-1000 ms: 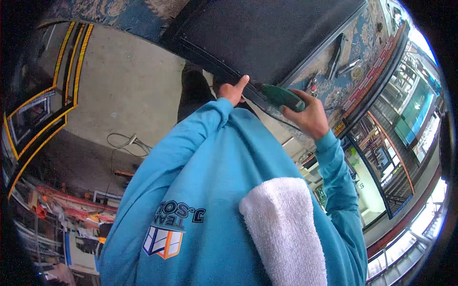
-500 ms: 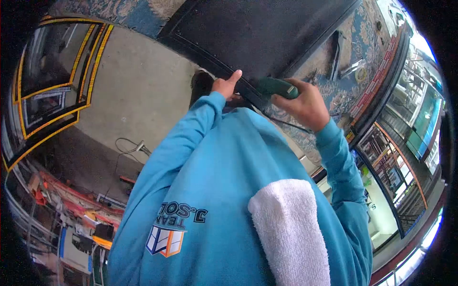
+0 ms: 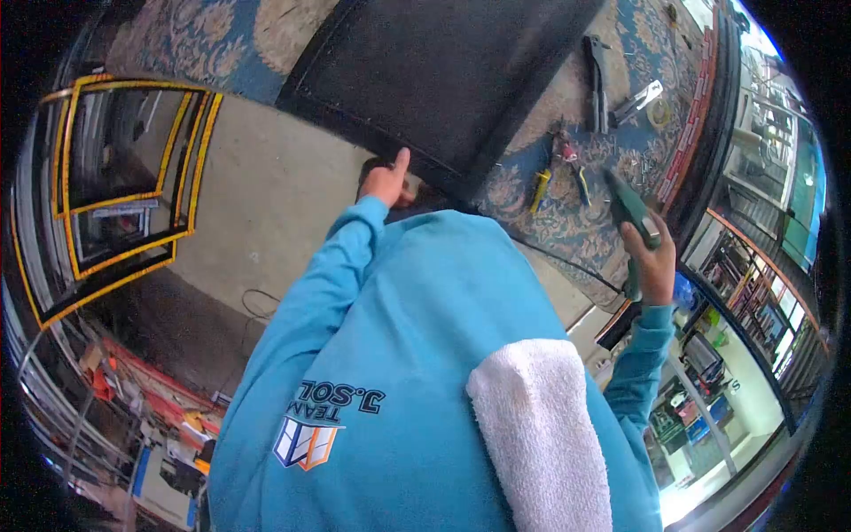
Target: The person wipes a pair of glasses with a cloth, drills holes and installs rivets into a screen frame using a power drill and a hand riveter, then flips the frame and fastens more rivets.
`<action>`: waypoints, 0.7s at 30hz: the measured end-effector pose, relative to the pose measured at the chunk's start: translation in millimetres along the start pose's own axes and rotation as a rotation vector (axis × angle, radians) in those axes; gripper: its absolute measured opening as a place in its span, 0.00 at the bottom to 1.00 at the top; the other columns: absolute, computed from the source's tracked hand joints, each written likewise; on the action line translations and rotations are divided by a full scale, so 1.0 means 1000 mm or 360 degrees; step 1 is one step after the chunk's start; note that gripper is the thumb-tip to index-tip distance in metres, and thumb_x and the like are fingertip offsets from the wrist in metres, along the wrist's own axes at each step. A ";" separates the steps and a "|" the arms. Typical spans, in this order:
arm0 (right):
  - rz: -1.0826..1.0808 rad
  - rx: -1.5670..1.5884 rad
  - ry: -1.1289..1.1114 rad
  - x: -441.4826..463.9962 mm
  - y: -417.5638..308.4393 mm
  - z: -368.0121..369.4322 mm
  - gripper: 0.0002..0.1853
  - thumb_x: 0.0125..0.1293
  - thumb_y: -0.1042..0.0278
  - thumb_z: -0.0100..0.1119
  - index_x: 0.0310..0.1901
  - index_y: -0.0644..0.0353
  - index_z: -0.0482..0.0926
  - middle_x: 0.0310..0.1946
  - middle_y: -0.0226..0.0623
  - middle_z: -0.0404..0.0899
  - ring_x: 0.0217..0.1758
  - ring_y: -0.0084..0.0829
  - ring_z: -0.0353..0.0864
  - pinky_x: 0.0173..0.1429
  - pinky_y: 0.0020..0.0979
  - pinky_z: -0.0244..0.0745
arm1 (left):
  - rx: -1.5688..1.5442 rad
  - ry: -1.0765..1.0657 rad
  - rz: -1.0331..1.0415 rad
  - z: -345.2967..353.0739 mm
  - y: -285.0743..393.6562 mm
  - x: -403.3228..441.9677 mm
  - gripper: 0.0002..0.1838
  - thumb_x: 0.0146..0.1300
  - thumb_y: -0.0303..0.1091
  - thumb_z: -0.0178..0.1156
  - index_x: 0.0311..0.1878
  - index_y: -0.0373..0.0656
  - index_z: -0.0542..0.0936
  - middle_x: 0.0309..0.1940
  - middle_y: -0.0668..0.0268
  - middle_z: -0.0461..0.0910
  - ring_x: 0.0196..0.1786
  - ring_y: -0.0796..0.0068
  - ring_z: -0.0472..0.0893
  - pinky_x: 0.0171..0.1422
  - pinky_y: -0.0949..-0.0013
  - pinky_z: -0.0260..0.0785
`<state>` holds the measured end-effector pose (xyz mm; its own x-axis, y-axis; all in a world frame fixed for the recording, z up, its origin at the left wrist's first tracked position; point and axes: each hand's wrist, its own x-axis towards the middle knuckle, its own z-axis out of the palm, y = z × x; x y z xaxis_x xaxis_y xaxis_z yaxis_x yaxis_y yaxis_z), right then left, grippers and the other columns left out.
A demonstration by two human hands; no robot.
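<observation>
One patterned blue-and-beige surface, far side of scene. Black framed panel lies flat on it, near edge toward the person. Green tool to the right of the panel, well apart from it; right hand wrapped around its body, grip closed on it. Left hand at panel's near edge, thumb touching; fingers partly hidden, cannot tell whether grip pinches. Pliers between panel and green tool.

Free carpet beside panel, pliers in way
</observation>
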<state>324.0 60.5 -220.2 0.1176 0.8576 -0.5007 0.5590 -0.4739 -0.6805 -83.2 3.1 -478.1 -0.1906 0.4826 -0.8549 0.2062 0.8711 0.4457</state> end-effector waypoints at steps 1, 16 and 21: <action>-0.0088 -0.0353 0.0274 -0.001 0.033 -0.011 0.36 0.55 0.54 0.73 0.59 0.70 0.71 0.47 0.45 0.81 0.47 0.29 0.80 0.52 0.29 0.75 | 0.0192 -0.0129 0.0061 -0.008 0.010 -0.021 0.40 0.58 0.71 0.54 0.32 0.33 0.81 0.30 0.52 0.83 0.30 0.62 0.84 0.43 0.58 0.74; 0.0956 -0.0740 0.1153 0.010 0.276 0.061 0.56 0.48 0.46 0.70 0.72 0.60 0.49 0.65 0.56 0.62 0.64 0.59 0.66 0.64 0.54 0.66 | 0.1239 0.0671 0.0615 0.018 0.075 -0.046 0.18 0.59 0.48 0.61 0.48 0.52 0.85 0.45 0.62 0.84 0.50 0.55 0.82 0.54 0.54 0.73; 0.0165 -0.0971 0.1164 0.037 0.239 0.048 0.47 0.47 0.56 0.67 0.68 0.66 0.58 0.64 0.60 0.62 0.67 0.57 0.63 0.72 0.48 0.57 | 0.1364 0.0705 0.0619 0.027 0.088 -0.046 0.16 0.59 0.48 0.61 0.44 0.51 0.86 0.42 0.58 0.85 0.48 0.53 0.82 0.53 0.53 0.74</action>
<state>422.2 -30.8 -427.4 0.5588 0.8274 0.0561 0.8239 -0.5461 -0.1518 -30.8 54.9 -407.0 -0.2644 0.8576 -0.4412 0.9089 0.3746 0.1835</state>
